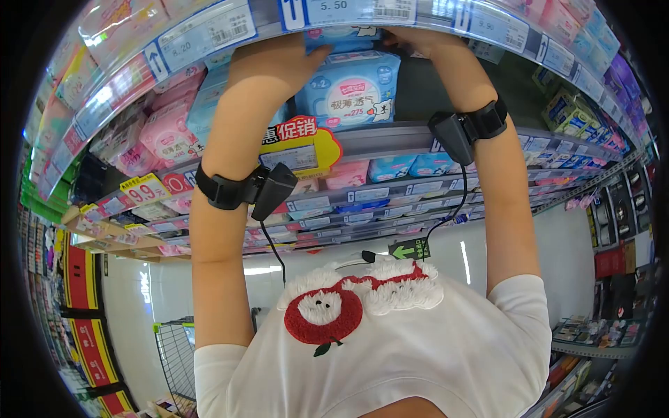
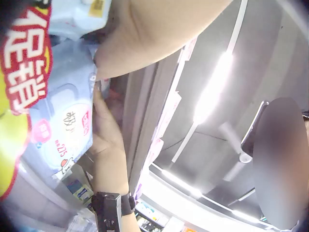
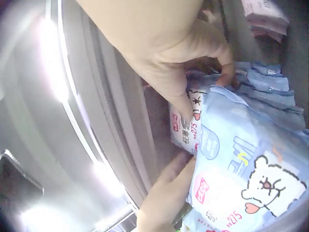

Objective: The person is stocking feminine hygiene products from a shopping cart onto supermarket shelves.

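A blue pack (image 1: 352, 90) with a white front stands at the shelf's front edge. Above it, partly hidden by the price rail, is another blue pack (image 1: 341, 42), with a hand at each end. My left hand (image 1: 268, 70) grips its left end, thumb in sight, fingers mostly hidden. At the other end my right hand (image 1: 421, 42) pinches it; in the right wrist view that hand (image 3: 193, 63) has its thumb over the front of the small pack (image 3: 181, 125) and a finger bent over the top. The left hand (image 3: 164, 193) shows below it.
More blue packs (image 3: 270, 87) stand in a row behind. Pink packs (image 1: 167, 132) fill the shelf to the left. A yellow and red promotion sign (image 1: 300, 150) hangs at the shelf edge. A wire cart (image 1: 175, 355) stands at lower left.
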`<state>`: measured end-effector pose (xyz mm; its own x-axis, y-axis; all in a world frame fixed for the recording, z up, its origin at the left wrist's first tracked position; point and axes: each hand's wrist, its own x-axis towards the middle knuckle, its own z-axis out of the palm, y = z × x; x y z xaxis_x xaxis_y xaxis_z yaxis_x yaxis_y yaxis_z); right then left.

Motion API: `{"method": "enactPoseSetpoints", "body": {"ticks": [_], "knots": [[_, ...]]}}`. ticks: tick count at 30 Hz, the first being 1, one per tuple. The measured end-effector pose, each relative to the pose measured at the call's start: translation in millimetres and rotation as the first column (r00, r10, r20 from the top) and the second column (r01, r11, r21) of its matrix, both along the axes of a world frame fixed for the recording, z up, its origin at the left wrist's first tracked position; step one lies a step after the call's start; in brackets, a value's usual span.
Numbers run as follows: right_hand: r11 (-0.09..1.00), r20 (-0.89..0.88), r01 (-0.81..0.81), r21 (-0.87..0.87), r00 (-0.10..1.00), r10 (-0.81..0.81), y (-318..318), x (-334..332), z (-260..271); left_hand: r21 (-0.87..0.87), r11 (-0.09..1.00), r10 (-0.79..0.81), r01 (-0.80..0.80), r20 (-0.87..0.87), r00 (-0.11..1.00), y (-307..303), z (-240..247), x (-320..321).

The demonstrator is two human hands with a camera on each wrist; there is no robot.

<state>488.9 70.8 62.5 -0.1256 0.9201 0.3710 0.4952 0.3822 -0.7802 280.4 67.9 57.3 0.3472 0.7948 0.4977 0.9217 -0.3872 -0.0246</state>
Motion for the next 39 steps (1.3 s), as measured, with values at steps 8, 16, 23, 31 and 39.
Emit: {"method": "enactPoseSetpoints", "body": {"ticks": [8,16,23,31,39], "knots": [[0.999,-0.070,0.001,0.049,0.998,0.003,12.1,3.6,-4.4,0.372,0.925,-0.122,0.078,0.098,0.988,14.6,-24.3,-2.7],[0.995,-0.145,0.000,0.098,0.989,0.014,26.0,12.3,-7.0,0.474,0.873,-0.177,0.111,0.097,0.979,16.4,-30.5,-4.4],[0.984,-0.269,0.035,0.173,0.963,0.013,38.6,32.6,-8.9,0.430,0.880,-0.259,0.202,0.080,0.962,17.3,-32.1,-5.5],[0.977,-0.339,0.030,0.211,0.940,0.044,52.4,40.1,-20.1,0.418,0.879,-0.287,0.229,0.080,0.955,19.4,-32.7,-6.2],[0.976,-0.362,0.017,0.217,0.930,0.064,62.2,38.7,-30.1,0.144,0.974,-0.192,0.176,0.109,0.975,13.0,-28.5,-5.6]]}}
